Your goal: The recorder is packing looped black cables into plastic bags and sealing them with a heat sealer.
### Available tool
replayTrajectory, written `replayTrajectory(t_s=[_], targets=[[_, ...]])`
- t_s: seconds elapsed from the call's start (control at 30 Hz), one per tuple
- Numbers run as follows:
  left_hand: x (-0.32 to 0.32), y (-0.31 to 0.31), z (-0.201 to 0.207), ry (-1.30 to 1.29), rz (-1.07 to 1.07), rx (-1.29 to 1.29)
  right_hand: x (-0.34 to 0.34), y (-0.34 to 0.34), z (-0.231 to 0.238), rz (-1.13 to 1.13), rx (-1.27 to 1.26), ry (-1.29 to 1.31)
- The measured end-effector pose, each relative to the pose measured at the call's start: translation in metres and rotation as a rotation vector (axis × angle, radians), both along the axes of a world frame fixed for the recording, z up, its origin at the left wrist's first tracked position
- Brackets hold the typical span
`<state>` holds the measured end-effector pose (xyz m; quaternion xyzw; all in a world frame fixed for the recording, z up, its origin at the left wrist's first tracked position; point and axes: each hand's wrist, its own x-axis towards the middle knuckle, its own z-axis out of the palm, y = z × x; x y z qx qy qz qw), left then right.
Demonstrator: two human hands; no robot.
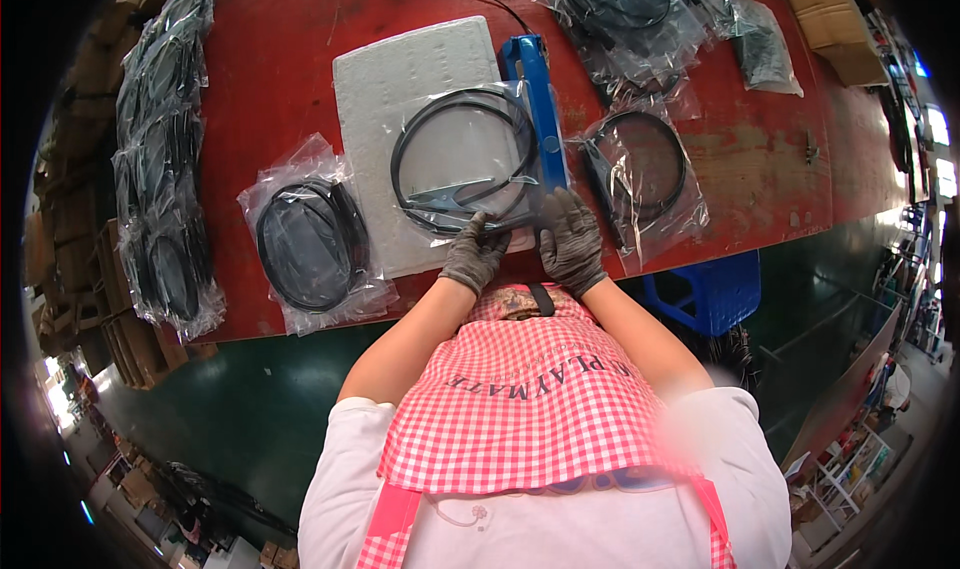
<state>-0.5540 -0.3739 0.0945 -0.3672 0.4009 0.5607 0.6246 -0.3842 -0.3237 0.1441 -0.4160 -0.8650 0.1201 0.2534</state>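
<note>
A clear plastic bag with a coiled black cable in it lies on a white foam board. My gloved left hand pinches the bag's near edge. To the right of the bag stands a long blue bar-shaped heat sealer, with the bag's right edge against it. My gloved right hand lies at the sealer's near end, fingers stretched out on it. Whether the bag's edge is inside the sealer I cannot tell.
Bagged cable coils lie left and right of the board on the red table. A stack of bagged cables lines the left edge; more bags and a cardboard box are at the far right. A blue stool stands below.
</note>
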Motion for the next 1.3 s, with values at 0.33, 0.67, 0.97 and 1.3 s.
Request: replayTrajectory(t_s=[0.33, 0.67, 0.97, 1.3], targets=[[0.008, 0.013, 0.006, -0.032, 0.137, -0.006, 0.001, -0.001, 0.044, -0.087, -0.431, 0.402], [-0.015, 0.014, 0.031, 0.419, 0.110, 0.099, 0.176, 0.006, -0.098, -1.384, -1.191, 0.826], [-0.197, -0.083, 0.102, 1.549, -0.476, 0.532, 0.152, -0.017, -0.080, -1.231, -1.728, 1.055], [-0.356, -0.195, 0.046, 1.656, -0.827, -0.563, 0.074, 0.090, 0.102, -0.549, -0.990, 1.290]])
